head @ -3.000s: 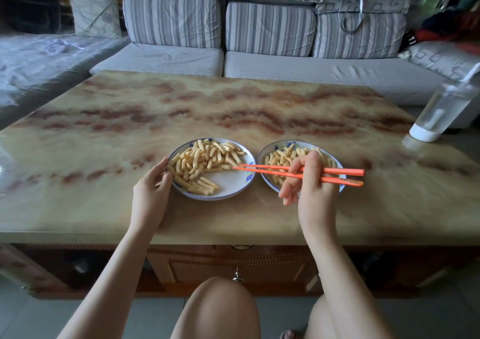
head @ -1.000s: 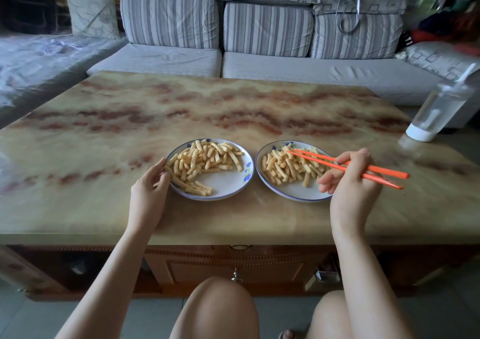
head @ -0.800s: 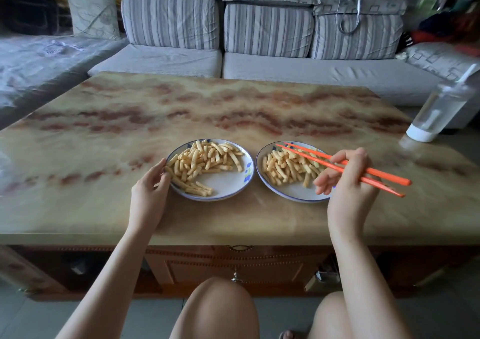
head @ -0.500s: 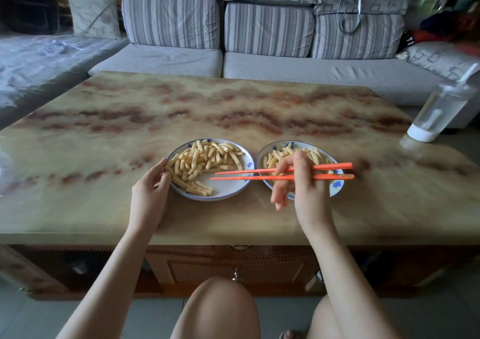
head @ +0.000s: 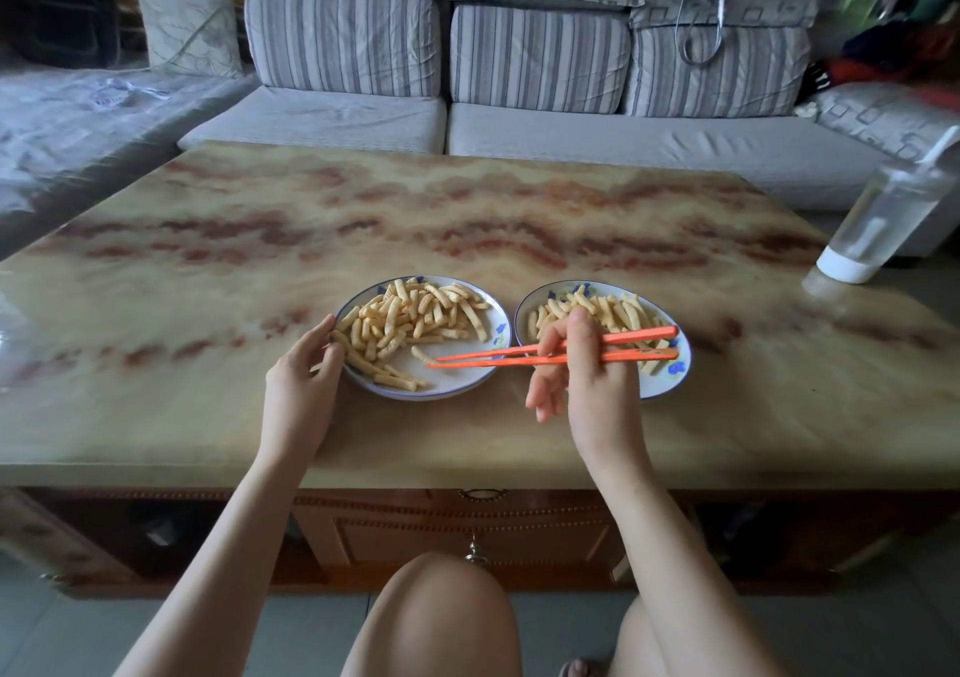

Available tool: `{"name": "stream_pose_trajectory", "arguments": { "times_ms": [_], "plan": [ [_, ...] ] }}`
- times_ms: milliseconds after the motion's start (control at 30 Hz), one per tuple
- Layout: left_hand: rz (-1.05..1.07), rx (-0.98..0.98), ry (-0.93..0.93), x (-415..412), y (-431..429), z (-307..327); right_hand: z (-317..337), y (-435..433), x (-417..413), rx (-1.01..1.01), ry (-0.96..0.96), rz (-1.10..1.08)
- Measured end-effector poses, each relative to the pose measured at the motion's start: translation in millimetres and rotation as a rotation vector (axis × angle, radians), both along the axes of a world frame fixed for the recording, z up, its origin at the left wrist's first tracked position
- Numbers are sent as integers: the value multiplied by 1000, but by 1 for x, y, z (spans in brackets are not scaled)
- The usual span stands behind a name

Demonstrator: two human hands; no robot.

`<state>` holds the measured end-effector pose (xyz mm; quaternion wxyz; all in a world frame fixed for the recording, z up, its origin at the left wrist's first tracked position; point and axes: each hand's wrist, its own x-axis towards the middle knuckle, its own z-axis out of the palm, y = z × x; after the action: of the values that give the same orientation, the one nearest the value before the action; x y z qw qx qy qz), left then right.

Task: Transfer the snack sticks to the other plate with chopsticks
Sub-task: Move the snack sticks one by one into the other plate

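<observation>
Left hand (head: 298,390) holds the left plate (head: 457,377) by its rim, likely steadying it; right hand (head: 589,380) grips chopsticks (head: 493,362), tips beside a loose snack stick (head: 420,353).

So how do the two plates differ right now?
The left hand holds the left plate by its rim; the right hand hangs over the right plate, hiding part of it. The chopsticks have tips over the left plate, back ends over the right plate. Both are white with blue patterns and hold snack sticks.
</observation>
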<state>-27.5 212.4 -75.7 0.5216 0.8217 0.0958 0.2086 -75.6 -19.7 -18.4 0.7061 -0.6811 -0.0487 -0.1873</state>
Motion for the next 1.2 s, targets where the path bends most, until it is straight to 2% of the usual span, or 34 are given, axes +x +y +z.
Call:
{"name": "stream_pose_trajectory", "arguments": {
  "times_ms": [367, 600, 700, 867, 1000, 1200],
  "plan": [
    [-5, 20, 3, 2, 2, -2, 9, -39, 0, 156, -104, -469],
    [-12, 30, 0, 1, 2, -2, 9, -44, -2, 123, -131, -531],
    [-9, 30, 2, 2, 2, -2, 10, -40, -4, 121, -164, -467],
    [-8, 30, 5, 2, 1, -2, 7, -23, -6, 65, -49, -146],
    [-4, 35, -5, 2, 1, -1, 3, -6, -5, 6, -48, 37],
    [-3, 31, -4, 1, 1, 0, -1, 6, -4, -16, 15, 143]
  ]
}}
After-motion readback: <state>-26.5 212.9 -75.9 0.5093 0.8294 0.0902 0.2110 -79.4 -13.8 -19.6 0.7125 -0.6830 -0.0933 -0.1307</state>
